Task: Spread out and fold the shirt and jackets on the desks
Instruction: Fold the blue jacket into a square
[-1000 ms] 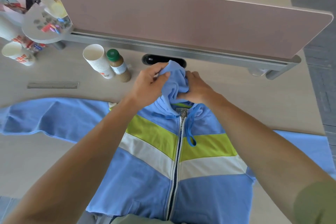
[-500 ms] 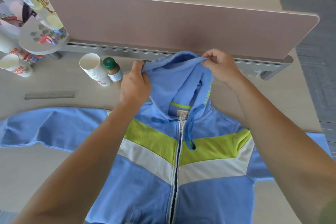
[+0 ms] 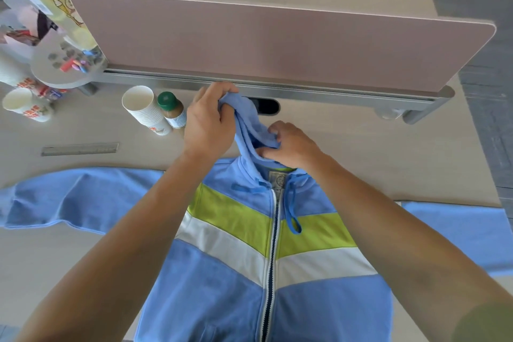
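Observation:
A blue zip-up hooded jacket [image 3: 238, 272] with lime and white chevron stripes lies front up on the wooden desk [image 3: 388, 153], sleeves spread left and right. Its hood [image 3: 247, 125] is bunched up above the collar. My left hand [image 3: 208, 125] grips the top of the hood, lifted off the desk. My right hand [image 3: 291, 144] pinches the hood fabric lower down, just above the zipper top. A blue drawstring loops down beside the zipper.
A stack of paper cups [image 3: 144, 108] and a green-capped bottle [image 3: 172, 110] stand just left of my left hand. A ruler [image 3: 80, 148] lies further left, another cup [image 3: 25, 104] at the left edge. A pink divider panel [image 3: 277, 44] closes the desk's back. A person stands behind it.
Half a second ago both hands held the hood stretched wide open. Now the hands have come together: the hood is gathered, my left hand at its top and my right near the collar.

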Demonstrator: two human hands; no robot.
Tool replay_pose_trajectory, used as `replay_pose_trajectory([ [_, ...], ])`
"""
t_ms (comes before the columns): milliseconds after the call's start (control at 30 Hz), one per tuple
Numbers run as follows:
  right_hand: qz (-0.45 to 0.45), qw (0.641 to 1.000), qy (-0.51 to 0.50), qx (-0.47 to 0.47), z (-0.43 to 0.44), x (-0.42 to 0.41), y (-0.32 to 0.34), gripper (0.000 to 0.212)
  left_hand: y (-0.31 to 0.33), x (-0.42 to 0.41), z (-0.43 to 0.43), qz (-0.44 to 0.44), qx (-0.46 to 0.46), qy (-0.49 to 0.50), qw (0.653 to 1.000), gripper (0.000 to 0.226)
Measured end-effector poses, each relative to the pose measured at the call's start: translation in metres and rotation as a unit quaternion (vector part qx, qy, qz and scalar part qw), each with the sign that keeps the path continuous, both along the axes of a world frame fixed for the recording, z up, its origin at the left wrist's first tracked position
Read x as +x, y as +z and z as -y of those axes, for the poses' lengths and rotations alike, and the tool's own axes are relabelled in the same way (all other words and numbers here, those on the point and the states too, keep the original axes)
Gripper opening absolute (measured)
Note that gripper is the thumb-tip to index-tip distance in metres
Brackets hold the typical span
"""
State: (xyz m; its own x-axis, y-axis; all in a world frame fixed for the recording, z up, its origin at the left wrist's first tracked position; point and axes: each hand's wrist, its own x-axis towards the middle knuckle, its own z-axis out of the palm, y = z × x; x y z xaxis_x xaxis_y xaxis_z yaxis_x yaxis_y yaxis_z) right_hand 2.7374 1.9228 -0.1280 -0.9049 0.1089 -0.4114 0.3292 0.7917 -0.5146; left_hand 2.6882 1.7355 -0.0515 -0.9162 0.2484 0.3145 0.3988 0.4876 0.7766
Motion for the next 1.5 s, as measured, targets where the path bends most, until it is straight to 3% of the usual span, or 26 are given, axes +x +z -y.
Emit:
replay_pose_trajectory([
  [100, -0.018, 0.986, -0.021, 0.162, -0.002, -0.004, -0.002, 0.043, -0.003, -0.001, 0.004, 0.006, 0.034, 0.002, 0.999, 0.036],
  [233, -0.044, 0.966, -0.149, 0.209, -0.024, -0.004, 0.008, 0.032, -0.010, -0.003, 0.010, 0.016, 0.050, 0.041, 0.998, 0.039],
  [300, -0.053, 0.955, -0.256, 0.137, -0.039, -0.006, 0.021, 0.030, -0.019, -0.006, 0.010, 0.044, 0.046, 0.061, 0.996, 0.035],
  [367, -0.067, 0.913, -0.395, -0.076, -0.051, -0.013, 0.045, 0.025, -0.027, -0.010, 0.003, 0.138, 0.078, 0.068, 0.985, 0.026],
  [433, -0.069, 0.811, -0.477, -0.331, -0.059, -0.016, 0.069, 0.014, -0.028, -0.011, -0.015, 0.298, 0.188, 0.092, 0.931, 0.020],
  [467, -0.077, 0.771, -0.483, -0.408, -0.061, -0.013, 0.074, 0.011, -0.026, -0.010, -0.025, 0.370, 0.264, 0.107, 0.884, 0.019],
  [500, -0.081, 0.757, -0.474, -0.443, -0.061, -0.008, 0.074, 0.009, -0.022, -0.007, -0.035, 0.426, 0.336, 0.118, 0.831, 0.019],
  [567, -0.098, 0.799, -0.447, -0.391, -0.061, 0.004, 0.060, 0.009, -0.017, 0.002, -0.051, 0.488, 0.416, 0.115, 0.759, 0.019],
  [600, -0.112, 0.827, -0.433, -0.342, -0.063, 0.011, 0.050, 0.010, -0.019, 0.005, -0.057, 0.498, 0.415, 0.102, 0.754, 0.020],
  [667, -0.140, 0.849, -0.430, -0.275, -0.064, 0.022, 0.039, 0.021, -0.026, 0.010, -0.061, 0.492, 0.363, 0.065, 0.789, 0.030],
  [767, -0.179, 0.820, -0.463, -0.285, -0.064, 0.026, 0.033, 0.025, -0.042, 0.010, -0.055, 0.426, 0.286, 0.015, 0.858, 0.049],
  [833, -0.185, 0.858, -0.434, -0.203, -0.064, 0.031, 0.027, 0.016, -0.050, 0.009, -0.046, 0.385, 0.227, -0.002, 0.894, 0.050],
  [900, -0.120, 0.913, -0.377, -0.101, -0.066, 0.039, 0.020, 0.016, -0.059, 0.006, -0.034, 0.375, 0.149, -0.011, 0.915, 0.052],
  [967, -0.051, 0.936, -0.344, -0.059, -0.067, 0.041, 0.018, 0.025, -0.069, 0.006, -0.023, 0.354, 0.083, -0.017, 0.931, 0.057],
  [1067, -0.051, 0.960, -0.276, 0.014, -0.067, 0.034, 0.024, 0.022, -0.070, 0.007, -0.020, 0.324, 0.063, -0.012, 0.944, 0.053],
  [1167, -0.081, 0.929, -0.352, -0.081, -0.063, 0.026, 0.029, 0.023, -0.056, 0.015, -0.028, 0.270, 0.010, -0.036, 0.962, 0.048],
  [1300, -0.115, 0.840, -0.473, -0.239, -0.053, 0.051, 0.024, 0.017, -0.060, 0.035, -0.017, 0.179, -0.041, -0.088, 0.979, 0.049],
  [1400, -0.175, 0.870, -0.414, -0.203, -0.048, 0.093, 0.015, 0.030, -0.077, 0.046, 0.007, 0.204, 0.005, -0.111, 0.973, 0.053],
  [1500, -0.232, 0.870, -0.373, -0.224, -0.036, 0.138, 0.008, 0.034, -0.096, 0.070, 0.041, 0.229, 0.036, -0.134, 0.964, 0.054],
])
